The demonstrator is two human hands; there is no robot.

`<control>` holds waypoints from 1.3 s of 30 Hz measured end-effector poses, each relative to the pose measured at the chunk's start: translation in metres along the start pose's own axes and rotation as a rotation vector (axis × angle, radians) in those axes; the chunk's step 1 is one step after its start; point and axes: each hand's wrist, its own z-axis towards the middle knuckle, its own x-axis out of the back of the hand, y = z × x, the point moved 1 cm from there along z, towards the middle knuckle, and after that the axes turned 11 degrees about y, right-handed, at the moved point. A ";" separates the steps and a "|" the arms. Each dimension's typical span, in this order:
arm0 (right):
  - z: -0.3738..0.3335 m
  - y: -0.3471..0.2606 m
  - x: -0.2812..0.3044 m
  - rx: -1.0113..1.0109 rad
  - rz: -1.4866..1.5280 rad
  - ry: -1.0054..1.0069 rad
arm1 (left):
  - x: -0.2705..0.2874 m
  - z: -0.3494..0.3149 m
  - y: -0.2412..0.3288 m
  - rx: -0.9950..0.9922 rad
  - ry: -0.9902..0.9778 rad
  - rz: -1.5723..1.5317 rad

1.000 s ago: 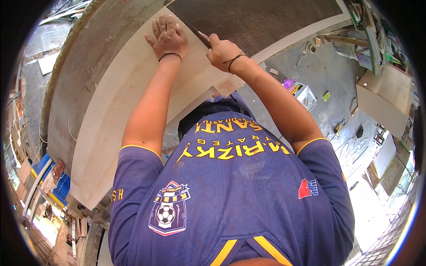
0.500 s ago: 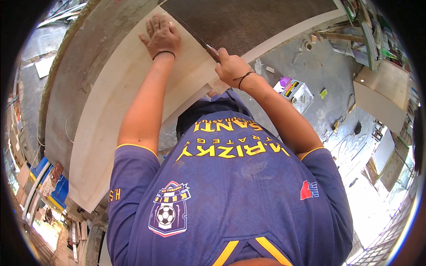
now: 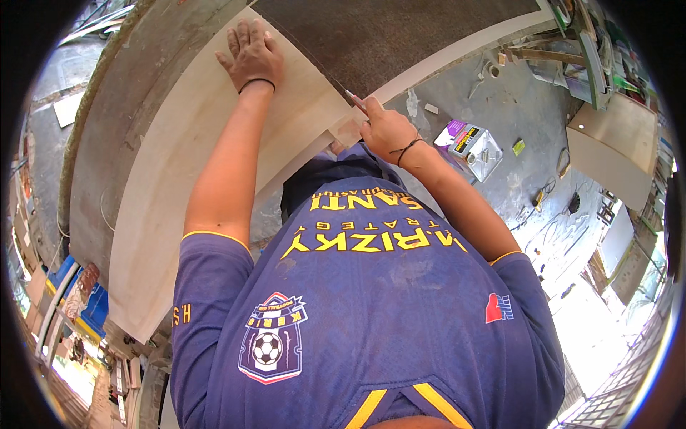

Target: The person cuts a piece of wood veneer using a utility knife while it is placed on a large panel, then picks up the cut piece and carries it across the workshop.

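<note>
A broad, pale, thin wood sheet (image 3: 193,157) lies over a grey work surface, reaching from the top middle down to the lower left. My left hand (image 3: 251,61) rests flat on its far end with the fingers spread. Fingers of my right hand (image 3: 391,132) wrap round a slim cutter knife (image 3: 357,101) with a reddish handle. Its silvery tip points away from me, at the near corner where the pale sheet's right edge meets a dark brown panel (image 3: 393,43). Whether the blade touches the sheet is too small to tell.
On the grey floor to the right stands a square tin (image 3: 468,151) with a purple and yellow label. Beyond it are a small yellow-green packet (image 3: 518,147), loose cables (image 3: 544,193) and a large tan board (image 3: 614,143). Blue containers (image 3: 93,311) sit at lower left.
My right hand has drawn the knife toward me and to the right along the sheet's edge. My left hand sits slightly further left, still flat on the sheet.
</note>
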 end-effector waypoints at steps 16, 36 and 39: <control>-0.043 0.028 -0.005 -0.006 -0.031 -0.001 | 0.001 -0.002 0.000 0.001 0.019 0.004; -0.024 0.000 0.056 0.041 -0.054 0.003 | 0.001 -0.005 0.003 0.015 0.027 0.025; 0.025 -0.012 0.041 0.121 0.117 0.117 | 0.005 -0.005 0.007 0.009 0.018 0.008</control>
